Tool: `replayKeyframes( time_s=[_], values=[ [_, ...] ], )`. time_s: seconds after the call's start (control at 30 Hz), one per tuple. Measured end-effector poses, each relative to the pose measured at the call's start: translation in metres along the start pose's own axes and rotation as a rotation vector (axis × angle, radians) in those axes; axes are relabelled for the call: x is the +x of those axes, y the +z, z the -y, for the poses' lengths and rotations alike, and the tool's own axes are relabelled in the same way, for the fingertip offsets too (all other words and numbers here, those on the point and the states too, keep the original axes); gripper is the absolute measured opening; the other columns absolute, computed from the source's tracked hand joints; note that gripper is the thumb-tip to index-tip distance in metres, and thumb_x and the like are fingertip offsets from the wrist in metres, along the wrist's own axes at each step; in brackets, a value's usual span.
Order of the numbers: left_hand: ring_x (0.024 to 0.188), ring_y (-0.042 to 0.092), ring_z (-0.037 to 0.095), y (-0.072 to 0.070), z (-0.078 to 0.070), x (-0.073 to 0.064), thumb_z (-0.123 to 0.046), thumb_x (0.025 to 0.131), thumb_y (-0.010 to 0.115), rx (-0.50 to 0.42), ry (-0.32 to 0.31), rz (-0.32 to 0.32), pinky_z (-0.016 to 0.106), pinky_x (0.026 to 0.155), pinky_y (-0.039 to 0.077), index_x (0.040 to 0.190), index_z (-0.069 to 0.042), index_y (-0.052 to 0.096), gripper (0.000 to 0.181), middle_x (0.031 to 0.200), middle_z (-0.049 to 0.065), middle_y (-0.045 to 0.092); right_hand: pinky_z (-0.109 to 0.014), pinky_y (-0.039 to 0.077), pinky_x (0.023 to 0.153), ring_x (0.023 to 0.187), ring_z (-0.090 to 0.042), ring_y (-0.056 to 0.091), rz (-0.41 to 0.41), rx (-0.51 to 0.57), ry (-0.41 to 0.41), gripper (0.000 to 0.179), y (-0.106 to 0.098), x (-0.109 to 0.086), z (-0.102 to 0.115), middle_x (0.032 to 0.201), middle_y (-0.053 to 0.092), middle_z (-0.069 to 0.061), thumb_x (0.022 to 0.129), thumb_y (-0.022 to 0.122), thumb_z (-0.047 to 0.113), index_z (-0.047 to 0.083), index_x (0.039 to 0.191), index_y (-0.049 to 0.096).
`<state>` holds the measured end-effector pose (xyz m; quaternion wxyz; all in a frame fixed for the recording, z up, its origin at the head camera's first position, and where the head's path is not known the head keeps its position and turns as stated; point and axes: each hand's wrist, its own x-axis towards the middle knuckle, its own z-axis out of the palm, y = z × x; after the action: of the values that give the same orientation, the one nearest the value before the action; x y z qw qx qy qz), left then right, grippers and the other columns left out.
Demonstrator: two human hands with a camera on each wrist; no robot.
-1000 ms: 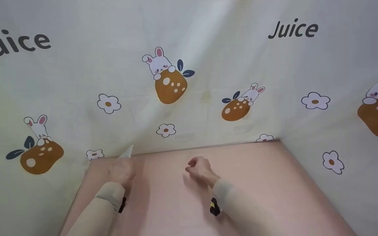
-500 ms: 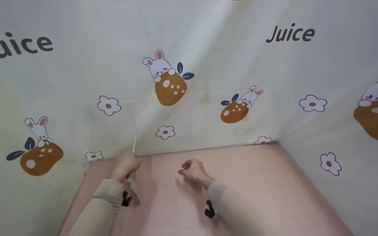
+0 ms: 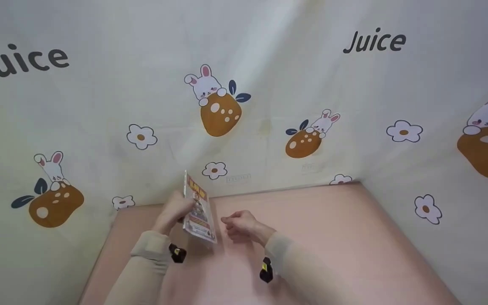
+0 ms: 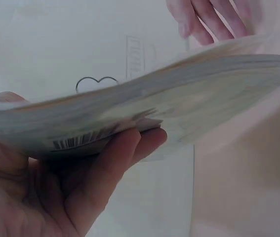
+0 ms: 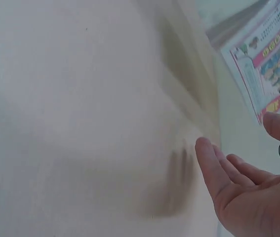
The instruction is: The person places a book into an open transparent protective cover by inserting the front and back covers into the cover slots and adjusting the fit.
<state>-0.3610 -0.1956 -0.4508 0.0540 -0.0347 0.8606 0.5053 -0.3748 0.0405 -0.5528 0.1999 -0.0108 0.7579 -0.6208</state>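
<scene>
My left hand (image 3: 173,212) grips a thin book (image 3: 201,221) with a colourful illustrated cover, held up off the table. The thumb lies on the cover. In the left wrist view, fingers (image 4: 107,173) support the back of the book (image 4: 179,106), near a barcode (image 4: 80,139); a loose clear layer seems to wrap it. Just right of the book, my right hand (image 3: 242,225) hovers apart from it. The right wrist view shows that hand (image 5: 263,195) with fingers loosely extended and thumb spread, nothing in it, and the book's printed cover (image 5: 273,61) beyond.
A pink tabletop (image 3: 311,241) lies beneath both hands. Pale cloth walls (image 3: 269,55) printed with rabbits, fruit and flowers rise at the back and both sides. A small black device (image 3: 266,270) sits at each wrist.
My left hand has moved right and turned the book, so its cover, earlier seen edge-on, faces my right hand. The right hand has shifted left, closer to the book.
</scene>
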Motion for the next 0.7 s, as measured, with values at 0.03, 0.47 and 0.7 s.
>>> replayKeyframes(
  time_s=[0.03, 0.47, 0.7],
  values=[
    [0.075, 0.082, 0.025, 0.002, -0.001, 0.0, -0.009, 0.099, 0.056, -0.019, 0.004, 0.004, 0.029, 0.056, 0.065, 0.131, 0.019, 0.063, 0.043, 0.105, 0.033, 0.081, -0.048, 0.069, 0.101, 0.114, -0.037, 0.083, 0.029, 0.029, 0.005, 0.048, 0.001, 0.001, 0.001, 0.129, 0.079, -0.028, 0.108, 0.075, 0.033, -0.005, 0.137, 0.067],
    [0.074, 0.08, 0.021, 0.028, -0.004, 0.01, -0.005, 0.095, 0.062, -0.247, -0.019, 0.062, 0.031, 0.066, 0.068, 0.133, 0.016, 0.065, 0.044, 0.102, 0.025, 0.083, -0.034, 0.066, 0.09, 0.093, -0.017, 0.081, 0.146, 0.153, 0.059, 0.03, -0.016, 0.001, 0.011, 0.113, 0.087, -0.009, 0.113, 0.066, 0.029, 0.006, 0.126, 0.081],
    [0.082, 0.083, 0.023, 0.041, 0.007, 0.014, -0.011, 0.099, 0.065, -0.318, -0.038, 0.096, 0.035, 0.075, 0.071, 0.139, 0.012, 0.064, 0.046, 0.11, 0.024, 0.083, -0.04, 0.068, 0.1, 0.096, -0.02, 0.085, 0.096, 0.134, 0.046, 0.032, -0.043, 0.003, 0.009, 0.115, 0.087, -0.012, 0.107, 0.076, 0.023, 0.002, 0.131, 0.076]
  ],
)
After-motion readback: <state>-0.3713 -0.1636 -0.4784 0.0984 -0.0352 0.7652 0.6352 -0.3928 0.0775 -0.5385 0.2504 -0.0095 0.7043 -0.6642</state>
